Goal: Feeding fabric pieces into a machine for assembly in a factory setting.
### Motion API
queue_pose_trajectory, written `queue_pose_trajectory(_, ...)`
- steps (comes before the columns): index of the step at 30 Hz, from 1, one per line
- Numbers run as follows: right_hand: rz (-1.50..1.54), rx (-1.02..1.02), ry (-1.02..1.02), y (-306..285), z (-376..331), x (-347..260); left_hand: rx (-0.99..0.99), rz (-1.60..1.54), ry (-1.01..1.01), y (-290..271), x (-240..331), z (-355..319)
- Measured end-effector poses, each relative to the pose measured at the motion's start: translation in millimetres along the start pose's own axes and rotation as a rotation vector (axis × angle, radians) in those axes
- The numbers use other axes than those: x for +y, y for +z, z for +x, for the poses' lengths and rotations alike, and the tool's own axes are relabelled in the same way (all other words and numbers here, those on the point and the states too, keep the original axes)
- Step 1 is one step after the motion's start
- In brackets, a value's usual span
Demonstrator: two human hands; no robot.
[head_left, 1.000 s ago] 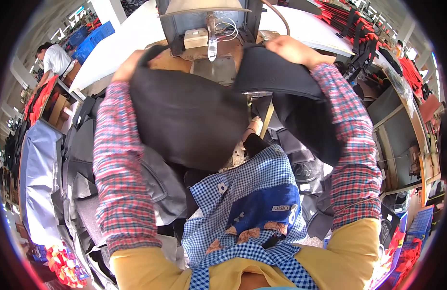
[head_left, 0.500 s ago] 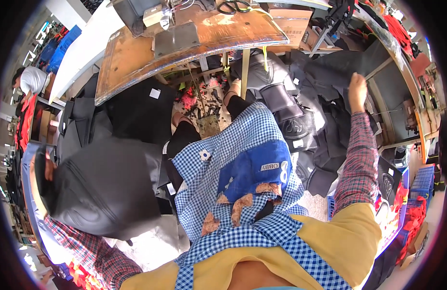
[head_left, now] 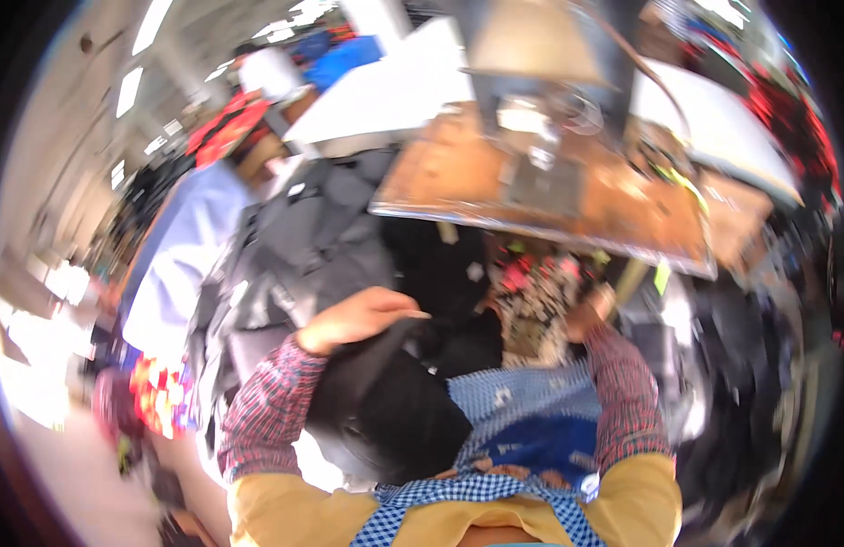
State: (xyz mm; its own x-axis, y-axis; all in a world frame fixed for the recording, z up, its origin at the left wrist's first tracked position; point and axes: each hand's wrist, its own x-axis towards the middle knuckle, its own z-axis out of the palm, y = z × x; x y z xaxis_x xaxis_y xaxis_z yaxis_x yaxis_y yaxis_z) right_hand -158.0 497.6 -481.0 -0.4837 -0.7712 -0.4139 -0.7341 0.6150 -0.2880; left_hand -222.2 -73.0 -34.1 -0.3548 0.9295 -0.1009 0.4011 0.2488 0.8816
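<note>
left hand (head_left: 353, 319) has swung back in from the side, its grip now pinching the dark fabric piece (head_left: 385, 410) in the lap at seven o'clock. at one o'clock, right hand (head_left: 590, 314) reaches under the wooden tabletop (head_left: 458, 182); its grip i cannot tell, too blurred.

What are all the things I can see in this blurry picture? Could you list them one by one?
Black fabric piece: one, black, low centre, under the left hand.
Wooden table: one, brown, upper centre.
Machine: one, grey, on the table; details blurred.
Dark garments: a pile, grey and black, left of the table; count unclear.
Pale blue cloth: one, light blue, far left.
Checked apron: one, blue and white, on the lap.
Left hand: one, gripping the black fabric piece.
Right hand: one, under the table edge; grip unclear.
Sleeves: two, red plaid.
</note>
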Motion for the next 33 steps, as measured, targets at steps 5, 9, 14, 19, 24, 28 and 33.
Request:
queue_pose_trajectory(5,-0.304,-0.161,-0.856,-99.6,241.4,-56.7,0.176,0.048,-0.352,10.1,11.2,-63.1)
queue_pose_trajectory(9,-0.329,-0.239,-0.547,-108.2,224.3,-75.6,0.203,0.000,-0.316,14.2,4.1,-63.3)
queue_pose_trajectory(14,-0.275,-0.259,-0.071,-96.6,205.3,-70.1,0.204,-0.060,-0.302,8.5,-1.9,-59.7)
queue_pose_trajectory(19,-0.168,-0.284,0.435,-62.2,192.2,-57.4,0.217,-0.038,-0.270,3.9,-7.2,-64.8)
queue_pose_trajectory(24,-0.095,-0.295,0.883,-44.2,174.2,-44.3,0.275,-0.070,-0.255,2.0,-8.3,-83.2)
queue_pose_trajectory(28,-0.180,-0.267,-0.093,-98.0,173.6,-60.6,0.357,-0.138,-0.208,-5.0,-2.2,-113.4)
queue_pose_trajectory(33,1.299,-0.066,0.482,-216.2,156.8,-232.1,0.547,-0.272,-0.181,-8.7,15.6,-174.7)
